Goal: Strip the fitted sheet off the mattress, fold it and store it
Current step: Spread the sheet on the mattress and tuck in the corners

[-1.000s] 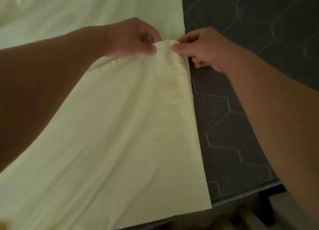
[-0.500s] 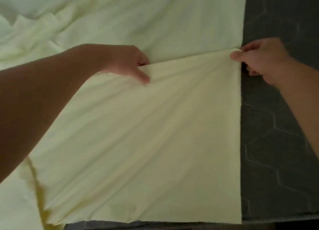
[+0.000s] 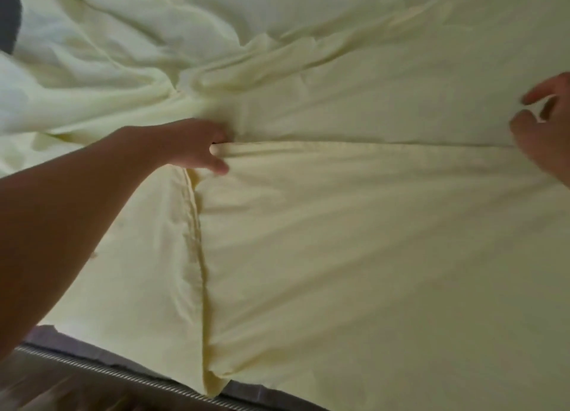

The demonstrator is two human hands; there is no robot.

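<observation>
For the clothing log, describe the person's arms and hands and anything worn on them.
Nothing worn shows. The left hand and forearm are bare, with no sleeve, glove, watch or ring in view. The right hand, cut off by the frame's right edge, is also bare. Its arm is out of view.

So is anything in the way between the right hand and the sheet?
No, nothing visible. The right hand is at the folded edge of the yellow sheet, with only cloth around it. The left hand grips that edge further along.
</observation>
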